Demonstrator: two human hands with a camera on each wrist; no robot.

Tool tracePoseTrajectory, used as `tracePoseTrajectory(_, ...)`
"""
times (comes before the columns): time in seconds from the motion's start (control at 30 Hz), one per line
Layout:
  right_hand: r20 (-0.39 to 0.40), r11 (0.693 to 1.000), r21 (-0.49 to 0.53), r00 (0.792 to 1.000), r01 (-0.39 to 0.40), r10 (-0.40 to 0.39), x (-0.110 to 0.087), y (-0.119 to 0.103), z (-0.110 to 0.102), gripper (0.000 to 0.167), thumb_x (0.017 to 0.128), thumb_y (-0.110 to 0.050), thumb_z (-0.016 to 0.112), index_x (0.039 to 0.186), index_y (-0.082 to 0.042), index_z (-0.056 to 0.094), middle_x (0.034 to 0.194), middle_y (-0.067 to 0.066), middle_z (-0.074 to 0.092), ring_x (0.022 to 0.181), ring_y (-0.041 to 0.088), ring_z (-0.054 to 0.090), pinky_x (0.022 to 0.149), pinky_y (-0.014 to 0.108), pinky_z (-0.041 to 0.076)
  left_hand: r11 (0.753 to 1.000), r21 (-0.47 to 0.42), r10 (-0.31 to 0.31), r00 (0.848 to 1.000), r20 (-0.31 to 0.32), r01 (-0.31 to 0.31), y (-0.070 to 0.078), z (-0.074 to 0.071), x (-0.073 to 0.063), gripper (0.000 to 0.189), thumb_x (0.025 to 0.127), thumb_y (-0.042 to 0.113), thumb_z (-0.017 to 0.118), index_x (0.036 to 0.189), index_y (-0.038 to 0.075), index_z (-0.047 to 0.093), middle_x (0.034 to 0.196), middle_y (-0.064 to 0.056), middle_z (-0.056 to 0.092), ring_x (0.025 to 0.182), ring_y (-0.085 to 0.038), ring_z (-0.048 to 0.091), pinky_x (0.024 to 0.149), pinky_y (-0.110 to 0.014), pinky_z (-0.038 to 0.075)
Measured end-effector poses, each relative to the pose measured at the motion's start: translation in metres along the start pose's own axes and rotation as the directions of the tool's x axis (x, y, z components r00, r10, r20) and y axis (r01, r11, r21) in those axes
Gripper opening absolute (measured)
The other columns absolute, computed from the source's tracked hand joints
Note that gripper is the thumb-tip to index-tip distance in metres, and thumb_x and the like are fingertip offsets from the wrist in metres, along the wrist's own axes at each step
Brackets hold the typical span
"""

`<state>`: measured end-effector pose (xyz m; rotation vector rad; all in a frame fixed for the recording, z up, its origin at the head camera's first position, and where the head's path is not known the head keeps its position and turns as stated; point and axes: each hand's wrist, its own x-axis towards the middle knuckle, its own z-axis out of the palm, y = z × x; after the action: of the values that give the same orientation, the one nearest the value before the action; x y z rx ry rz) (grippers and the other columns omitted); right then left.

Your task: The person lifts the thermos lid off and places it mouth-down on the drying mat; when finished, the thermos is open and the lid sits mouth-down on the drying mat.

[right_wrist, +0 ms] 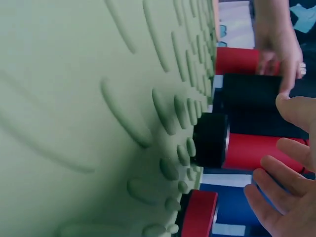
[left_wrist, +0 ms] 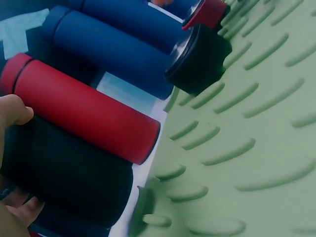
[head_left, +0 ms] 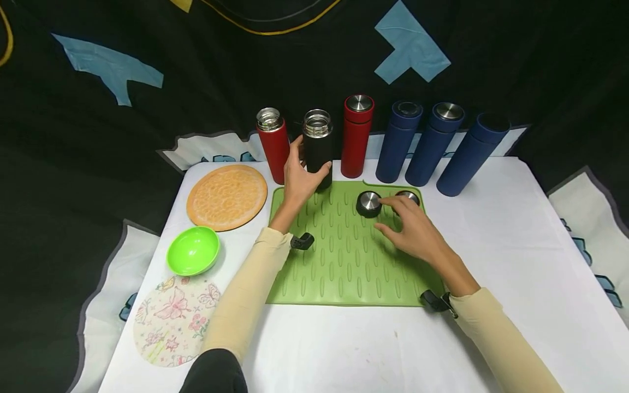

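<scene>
Thumb and fingers of my left hand (head_left: pixel 300 177) grip a black bottle (head_left: pixel 318 150) that has no lid on and stands at the mat's back edge. In the left wrist view, the hand wraps the side of this black bottle (left_wrist: pixel 69 170). Over the green mat (head_left: pixel 339 245), my right hand (head_left: pixel 413 229) is held with fingers spread, just beside a black lid (head_left: pixel 368 204) with a steel top. Behind its fingers sits a second lid (head_left: pixel 409 195), partly hidden; the right wrist view shows this lid as red (right_wrist: pixel 200 215). Nothing is held in the right hand.
Left of the black bottle stands a lidless red bottle (head_left: pixel 274 150); to its right, a lidded red bottle (head_left: pixel 357 142) and three blue bottles (head_left: pixel 399 147). An orange round board (head_left: pixel 227 197), a green bowl (head_left: pixel 194 251) and a butterfly-patterned round mat (head_left: pixel 172 327) lie at the left.
</scene>
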<state>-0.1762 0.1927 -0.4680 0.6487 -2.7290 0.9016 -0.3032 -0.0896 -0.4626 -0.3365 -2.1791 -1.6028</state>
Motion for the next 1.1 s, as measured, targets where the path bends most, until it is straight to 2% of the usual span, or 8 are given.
tracePoseTrajectory(0.13, -0.011, 1.0, 0.008, 1.0, -0.004, 0.005, -0.016, -0.005, -0.009, 0.061, 0.095, -0.024, 0.085, 0.146, -0.002, 0.062, 0.142, 0.018, 0.063, 0.13, 0.036, 0.059, 0.106, 0.057, 0.052, 0.999, 0.002, -0.033, 0.999, -0.015, 0.034, -0.006, 0.007, 0.008, 0.088, 0.088, 0.018, 0.088, 0.16, 0.004, 0.041, 0.149, -0.019, 0.057, 0.133, -0.03, 0.059, 0.113, -0.041, 0.051)
tracePoseTrajectory(0.33, -0.011, 1.0, 0.024, 1.0, 0.012, -0.012, -0.03, -0.007, -0.016, 0.059, 0.094, -0.019, 0.085, 0.145, 0.0, 0.061, 0.14, 0.019, 0.063, 0.13, 0.037, 0.06, 0.107, 0.057, 0.051, 0.995, 0.049, -0.08, 0.997, -0.022, 0.082, -0.015, 0.012, 0.021, 0.086, 0.091, 0.019, 0.086, 0.162, 0.006, 0.038, 0.156, -0.015, 0.053, 0.14, -0.026, 0.055, 0.117, -0.037, 0.047)
tracePoseTrajectory(0.6, -0.012, 0.996, 0.094, 1.0, -0.001, 0.003, -0.039, -0.006, -0.016, 0.058, 0.094, -0.014, 0.085, 0.145, -0.001, 0.061, 0.14, 0.018, 0.063, 0.117, 0.041, 0.067, 0.094, 0.057, 0.059, 0.992, 0.082, -0.094, 0.994, -0.051, 0.098, -0.024, 0.019, 0.029, 0.085, 0.091, 0.02, 0.085, 0.161, 0.006, 0.039, 0.159, -0.015, 0.053, 0.141, -0.028, 0.055, 0.119, -0.037, 0.045)
tracePoseTrajectory(0.9, -0.009, 0.984, 0.174, 1.0, -0.027, 0.029, -0.037, -0.009, -0.014, 0.06, 0.093, -0.013, 0.085, 0.147, -0.002, 0.059, 0.141, 0.017, 0.062, 0.116, 0.043, 0.069, 0.095, 0.057, 0.06, 0.986, 0.114, -0.114, 0.992, -0.055, 0.12, -0.029, 0.021, 0.028, 0.086, 0.092, 0.021, 0.084, 0.163, 0.008, 0.037, 0.164, -0.012, 0.048, 0.145, -0.026, 0.052, 0.121, -0.035, 0.041)
tracePoseTrajectory(1.1, -0.008, 0.983, 0.18, 0.999, -0.04, 0.042, -0.035, -0.009, -0.014, 0.061, 0.094, -0.013, 0.084, 0.148, -0.002, 0.059, 0.142, 0.018, 0.062, 0.116, 0.044, 0.07, 0.096, 0.058, 0.06, 0.993, 0.064, -0.1, 0.993, -0.065, 0.104, -0.027, 0.021, 0.022, 0.085, 0.094, 0.018, 0.082, 0.165, 0.009, 0.035, 0.165, -0.011, 0.046, 0.146, -0.025, 0.05, 0.122, -0.034, 0.041)
